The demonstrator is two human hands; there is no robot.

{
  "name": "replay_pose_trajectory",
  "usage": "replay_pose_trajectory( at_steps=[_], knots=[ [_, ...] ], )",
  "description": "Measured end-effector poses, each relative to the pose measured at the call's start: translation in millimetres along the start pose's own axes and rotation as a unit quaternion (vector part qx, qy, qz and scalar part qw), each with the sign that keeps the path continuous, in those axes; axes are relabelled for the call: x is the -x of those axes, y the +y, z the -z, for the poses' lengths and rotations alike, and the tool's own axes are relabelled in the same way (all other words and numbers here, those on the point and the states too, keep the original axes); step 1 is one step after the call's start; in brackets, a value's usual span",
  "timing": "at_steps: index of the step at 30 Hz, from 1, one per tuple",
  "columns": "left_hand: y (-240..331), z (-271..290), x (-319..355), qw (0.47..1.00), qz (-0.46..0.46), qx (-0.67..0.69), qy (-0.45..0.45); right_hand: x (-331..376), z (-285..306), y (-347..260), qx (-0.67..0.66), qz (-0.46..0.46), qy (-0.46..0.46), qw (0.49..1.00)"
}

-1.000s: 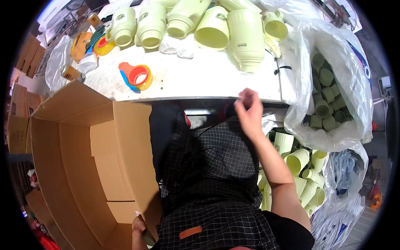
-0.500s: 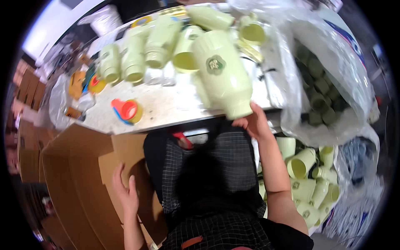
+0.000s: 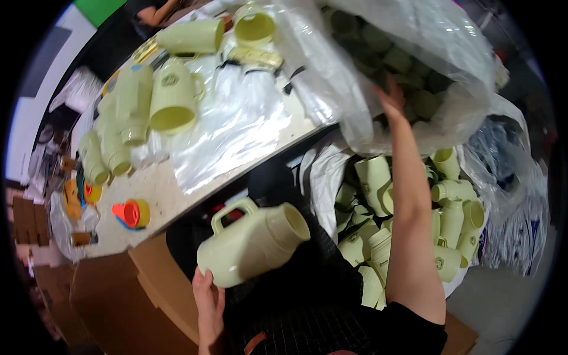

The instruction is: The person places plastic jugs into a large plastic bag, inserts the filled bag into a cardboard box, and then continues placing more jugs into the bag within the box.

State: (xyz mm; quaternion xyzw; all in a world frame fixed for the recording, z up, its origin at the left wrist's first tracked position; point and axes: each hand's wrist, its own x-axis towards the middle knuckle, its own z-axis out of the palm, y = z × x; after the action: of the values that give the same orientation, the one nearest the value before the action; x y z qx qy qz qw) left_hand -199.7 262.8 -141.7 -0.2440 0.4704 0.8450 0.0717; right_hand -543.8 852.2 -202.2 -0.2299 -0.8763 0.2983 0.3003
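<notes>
My left hand [image 3: 208, 302] holds a pale green thermos jug shell [image 3: 251, 242] by its base, over my lap. The shell lies tilted on its side, its handle up and its round neck opening facing right. My right arm stretches forward to a large clear plastic bag [image 3: 473, 59]. At the bag's mouth my right hand [image 3: 390, 97] is spread, its fingers beside dark green cup-shaped pieces [image 3: 423, 103]. I see nothing held in it, though the fingertips are partly lost in shadow.
More pale green jug shells [image 3: 173, 97] and flat clear plastic bags [image 3: 231, 130] lie on the white table [image 3: 160, 222], with tape rolls [image 3: 136, 213] near its edge. A cardboard box [image 3: 112, 296] stands lower left. A sack [image 3: 319, 177] of shells sits right. Another person's arm [image 3: 157, 13] shows far off.
The jug shell has come from above the table down to my lap, now in my left hand. My right hand has left it and moved into the bag's mouth. The view has swung right.
</notes>
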Motion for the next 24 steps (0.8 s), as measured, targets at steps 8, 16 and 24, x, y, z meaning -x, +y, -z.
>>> replay_pose_trajectory(
  at_steps=[8, 16, 24],
  knots=[
    [18, 10, -24, 0.991, -0.081, 0.046, 0.1, 186, 24, -136, -0.603, -0.23, -0.213, 0.734],
    [29, 23, -9, 0.997, -0.064, -0.017, 0.04, 318, 55, -226, -0.501, -0.051, -0.444, 0.741],
    [52, 5, 6, 0.872, -0.429, -0.151, 0.18, 378, 72, -232, -0.497, -0.097, -0.407, 0.761]
  ],
)
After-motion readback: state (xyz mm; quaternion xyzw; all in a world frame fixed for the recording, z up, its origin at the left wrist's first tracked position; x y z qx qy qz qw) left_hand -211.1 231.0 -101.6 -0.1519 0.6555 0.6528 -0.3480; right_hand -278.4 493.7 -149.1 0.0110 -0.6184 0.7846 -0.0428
